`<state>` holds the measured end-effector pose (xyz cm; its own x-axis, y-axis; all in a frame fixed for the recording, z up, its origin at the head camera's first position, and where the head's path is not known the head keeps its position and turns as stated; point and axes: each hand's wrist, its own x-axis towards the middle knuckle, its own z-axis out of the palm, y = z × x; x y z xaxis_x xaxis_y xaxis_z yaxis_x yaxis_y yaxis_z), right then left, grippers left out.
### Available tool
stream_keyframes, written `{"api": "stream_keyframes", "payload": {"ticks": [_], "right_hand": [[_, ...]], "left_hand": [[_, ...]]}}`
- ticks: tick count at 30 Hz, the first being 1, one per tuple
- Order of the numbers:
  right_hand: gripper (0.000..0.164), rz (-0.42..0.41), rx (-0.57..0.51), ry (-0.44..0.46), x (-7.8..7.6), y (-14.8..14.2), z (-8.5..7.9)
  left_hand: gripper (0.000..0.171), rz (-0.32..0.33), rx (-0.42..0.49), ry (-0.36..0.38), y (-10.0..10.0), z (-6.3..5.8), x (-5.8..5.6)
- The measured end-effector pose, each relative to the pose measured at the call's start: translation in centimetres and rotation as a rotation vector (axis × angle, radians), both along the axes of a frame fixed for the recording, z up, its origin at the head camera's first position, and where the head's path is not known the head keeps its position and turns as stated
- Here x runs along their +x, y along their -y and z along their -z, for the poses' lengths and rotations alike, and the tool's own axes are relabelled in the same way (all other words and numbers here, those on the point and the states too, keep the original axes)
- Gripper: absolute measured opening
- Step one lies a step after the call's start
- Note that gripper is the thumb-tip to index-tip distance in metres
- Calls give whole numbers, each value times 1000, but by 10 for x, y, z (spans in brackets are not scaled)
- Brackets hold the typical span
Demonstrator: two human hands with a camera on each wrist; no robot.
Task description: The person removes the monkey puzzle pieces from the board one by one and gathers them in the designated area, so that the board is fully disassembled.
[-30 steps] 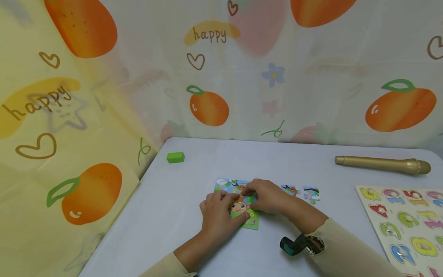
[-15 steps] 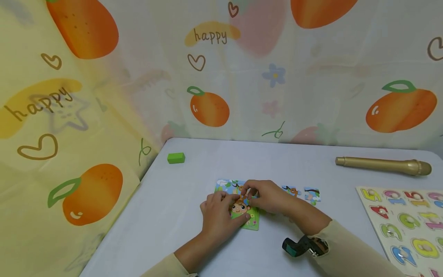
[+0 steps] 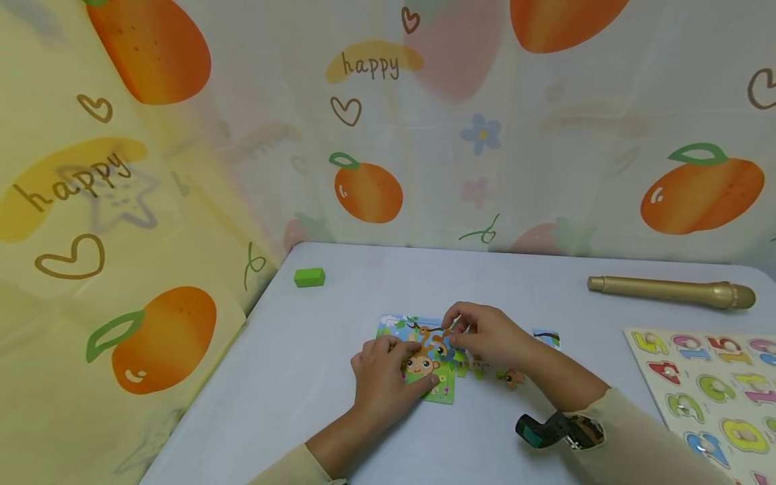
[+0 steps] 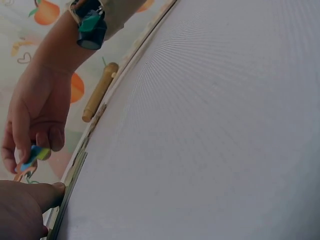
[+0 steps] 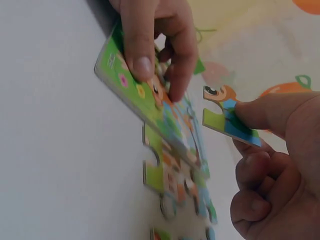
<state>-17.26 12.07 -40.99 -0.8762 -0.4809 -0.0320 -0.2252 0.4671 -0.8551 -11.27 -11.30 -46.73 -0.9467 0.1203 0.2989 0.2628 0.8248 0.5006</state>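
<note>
2 hands (image 3: 384,377) (image 3: 500,340), 1 puzzle board (image 3: 398,326), 1 pinched piece (image 5: 235,126), 1 block (image 3: 310,277), 1 microphone (image 3: 673,292), 1 number board (image 3: 688,380)

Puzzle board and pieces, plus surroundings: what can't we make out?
Puzzle board: lower left, head view, covered by the left hand.
Held piece: part, right wrist view, behind the right hand.
Loose pieces: printed details, right wrist view, blurred.
Number board: right side, head view, cut off by the frame edge.

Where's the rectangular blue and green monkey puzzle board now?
In the head view, the puzzle board lies below centre on the white table, partly under the left hand, left of loose jigsaw pieces.
</note>
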Motion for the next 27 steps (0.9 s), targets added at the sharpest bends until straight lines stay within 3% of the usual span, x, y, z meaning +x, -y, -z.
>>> {"api": "stream_keyframes", "payload": {"ticks": [11, 17, 27], "right_hand": [[18, 62, -32, 65, 12, -48, -6], [19, 105, 4, 99, 19, -71, -7], [20, 108, 106, 69, 28, -119, -2]], "left_hand": [[49, 28, 43, -19, 1, 4, 0], [46, 45, 82, -14, 0, 2, 1], [46, 51, 51, -26, -1, 1, 0]]}}
